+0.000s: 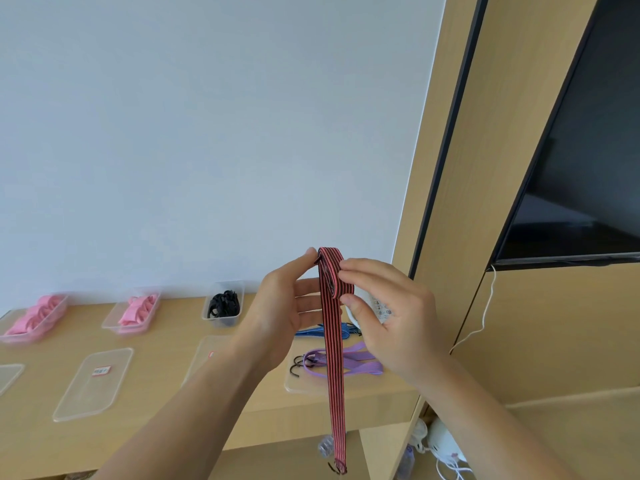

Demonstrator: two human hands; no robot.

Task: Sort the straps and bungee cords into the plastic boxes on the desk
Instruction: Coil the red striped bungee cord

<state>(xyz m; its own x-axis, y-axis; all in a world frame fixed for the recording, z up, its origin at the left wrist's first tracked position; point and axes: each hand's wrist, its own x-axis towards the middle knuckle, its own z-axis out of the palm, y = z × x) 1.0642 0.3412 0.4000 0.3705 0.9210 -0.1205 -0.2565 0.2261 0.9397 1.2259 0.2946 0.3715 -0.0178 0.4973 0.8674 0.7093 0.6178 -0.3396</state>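
Note:
I hold a flat red-and-black striped bungee cord (334, 358) up in front of me, above the desk. My left hand (291, 306) and my right hand (388, 313) both pinch its folded top end, and the rest hangs straight down to a dark hook at the bottom. On the desk behind it lie a purple bungee cord (360, 362) with black hooks and a blue cord (341, 330). Further back stand a plastic box of black straps (224, 304) and two plastic boxes of pink straps (134, 310) (34, 317).
Clear lids (95, 382) lie flat on the wooden desk (166, 344), one bearing a red-edged label. A white object sits behind my right hand. A dark screen (581, 161) hangs on the wood panel at right, with a white cable below it. White plugs lie under the desk.

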